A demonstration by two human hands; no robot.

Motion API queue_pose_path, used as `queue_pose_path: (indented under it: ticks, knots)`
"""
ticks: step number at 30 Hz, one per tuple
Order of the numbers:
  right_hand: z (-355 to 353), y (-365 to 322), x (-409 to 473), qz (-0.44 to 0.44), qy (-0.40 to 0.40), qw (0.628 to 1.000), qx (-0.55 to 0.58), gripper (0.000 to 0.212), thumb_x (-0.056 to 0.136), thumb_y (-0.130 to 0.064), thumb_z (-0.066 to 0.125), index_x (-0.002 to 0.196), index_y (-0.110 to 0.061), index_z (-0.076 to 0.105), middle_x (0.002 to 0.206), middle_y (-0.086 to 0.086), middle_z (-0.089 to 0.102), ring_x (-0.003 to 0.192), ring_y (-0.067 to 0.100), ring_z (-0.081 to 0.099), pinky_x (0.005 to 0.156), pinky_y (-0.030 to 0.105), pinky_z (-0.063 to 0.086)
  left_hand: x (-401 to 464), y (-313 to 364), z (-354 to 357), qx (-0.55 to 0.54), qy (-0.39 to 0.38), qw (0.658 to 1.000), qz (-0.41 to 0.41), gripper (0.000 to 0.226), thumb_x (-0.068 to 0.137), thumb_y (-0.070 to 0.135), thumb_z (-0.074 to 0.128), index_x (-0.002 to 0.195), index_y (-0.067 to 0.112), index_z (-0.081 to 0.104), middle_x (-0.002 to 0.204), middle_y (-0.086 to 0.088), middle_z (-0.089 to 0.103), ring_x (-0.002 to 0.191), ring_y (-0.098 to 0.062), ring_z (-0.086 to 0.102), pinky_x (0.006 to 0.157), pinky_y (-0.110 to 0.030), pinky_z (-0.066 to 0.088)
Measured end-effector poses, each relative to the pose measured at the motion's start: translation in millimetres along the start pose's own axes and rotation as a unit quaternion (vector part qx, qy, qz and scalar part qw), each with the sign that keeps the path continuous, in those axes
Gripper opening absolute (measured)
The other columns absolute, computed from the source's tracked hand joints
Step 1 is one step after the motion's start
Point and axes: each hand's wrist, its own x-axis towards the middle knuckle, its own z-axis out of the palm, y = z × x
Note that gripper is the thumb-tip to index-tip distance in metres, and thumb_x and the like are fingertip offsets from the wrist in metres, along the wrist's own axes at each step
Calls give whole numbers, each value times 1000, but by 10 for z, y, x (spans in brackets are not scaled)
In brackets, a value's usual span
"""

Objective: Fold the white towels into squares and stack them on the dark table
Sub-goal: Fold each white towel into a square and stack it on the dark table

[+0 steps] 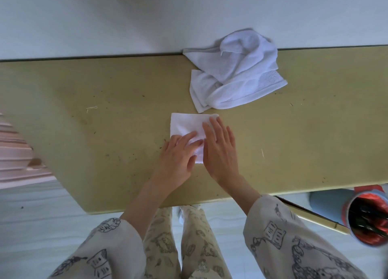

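Below, I saw both hands flat on the folded towel (184, 125) near the middle of the bench (105, 121). My left hand (178, 154) pressed its near corner at seven o'clock with fingers (189, 137) straight and spread; my right hand (220, 148) lay palm down along its edge at four o'clock, fingers straight and together, gripping nothing. At one o'clock from the fold, just apart from it, the crumpled towels (235, 68) lay heaped against the wall (105, 16). At five o'clock, off the bench's corner, stood a red-lined bin (367, 215).
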Motion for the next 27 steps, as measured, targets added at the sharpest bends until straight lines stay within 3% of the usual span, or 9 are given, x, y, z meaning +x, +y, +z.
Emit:
queue_pose_path:
  ticks: [5, 8, 11, 16, 20, 27]
  knots:
    - [217, 41, 41, -10, -64, 997, -36, 50, 95, -27, 28, 139, -5, 38, 149, 12, 35, 139, 24, 29, 112, 48, 24, -307, -142, -34, -15, 45, 997, -53, 70, 67, 7, 52, 136, 16, 39, 145, -3, 37, 130, -21, 30, 103, -32, 21]
    - [253, 60, 20, -19, -61, 997, -40, 52, 96, -28, 26, 141, -5, 35, 150, 12, 33, 140, 24, 26, 112, 47, 16, -395, -228, 0, -11, 47, 995, -86, 66, 75, 13, 45, 140, 13, 31, 147, -6, 34, 137, -21, 24, 107, -31, 16]
    - [250, 60, 24, -22, -56, 998, -34, 52, 96, -29, 26, 142, -6, 33, 151, 12, 30, 141, 22, 20, 113, 47, 13, -321, -229, 44, 3, 35, 994, -107, 62, 80, 21, 45, 140, 15, 30, 148, -7, 34, 137, -20, 24, 106, -36, 18]
    - [265, 62, 20, -19, -46, 998, -39, 52, 95, -28, 27, 142, -6, 32, 151, 13, 30, 141, 21, 17, 112, 47, 13, -210, -165, 75, 56, 25, 993, -100, 65, 75, 19, 35, 139, 15, 33, 149, -9, 32, 137, -25, 28, 104, -47, 29]
    - [281, 55, 29, -15, -38, 998, -39, 53, 94, -28, 28, 142, -6, 32, 151, 13, 30, 141, 21, 15, 112, 47, 13, -134, -113, 96, 85, 23, 993, -83, 64, 75, 18, 39, 139, 14, 35, 151, -8, 28, 139, -25, 24, 104, -50, 31]
    - [299, 60, 32, -14, -30, 999, -41, 53, 94, -30, 28, 142, -7, 33, 150, 13, 31, 140, 22, 17, 112, 47, 14, -10, -250, 123, 125, 62, 990, -24, 45, 89, 4, 33, 129, 8, 52, 142, -9, 45, 132, -27, 41, 99, -52, 40]
